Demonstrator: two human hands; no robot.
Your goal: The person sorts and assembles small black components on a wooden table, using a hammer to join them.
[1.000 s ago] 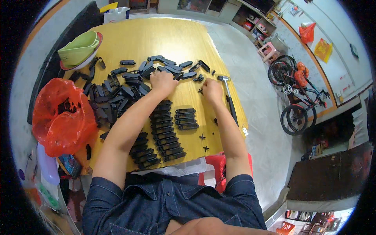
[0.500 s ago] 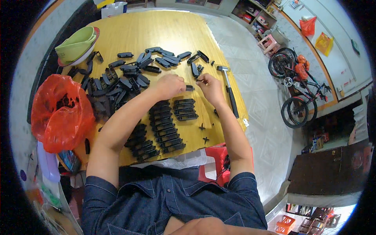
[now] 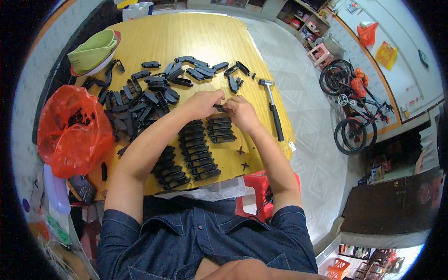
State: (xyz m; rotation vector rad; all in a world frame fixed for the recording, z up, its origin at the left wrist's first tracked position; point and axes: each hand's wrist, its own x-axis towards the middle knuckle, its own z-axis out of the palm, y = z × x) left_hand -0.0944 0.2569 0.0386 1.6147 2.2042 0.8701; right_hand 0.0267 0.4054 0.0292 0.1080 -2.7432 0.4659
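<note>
My left hand (image 3: 206,103) and my right hand (image 3: 240,111) meet over the wooden table (image 3: 154,35). Between their fingertips is a small black plastic part (image 3: 221,108), gripped from both sides and partly covered by the fingers. Just below the hands lies a short stack of black plastic parts (image 3: 221,129). A longer row of the same parts (image 3: 198,154) runs beside it, with another row (image 3: 169,169) partly behind my left forearm. Beyond my left arm spreads a loose heap of black parts (image 3: 144,100).
A hammer (image 3: 275,112) with a black handle lies near the table's right edge. Two small black cross-shaped pieces (image 3: 245,165) rest at the front. On the left are a red plastic bag (image 3: 70,135) and green bowls (image 3: 91,51). A red stool (image 3: 256,186) stands under the front edge.
My right hand has moved left and nearer, from beside the loose parts to join my left hand at the black part. My left hand has barely shifted.
</note>
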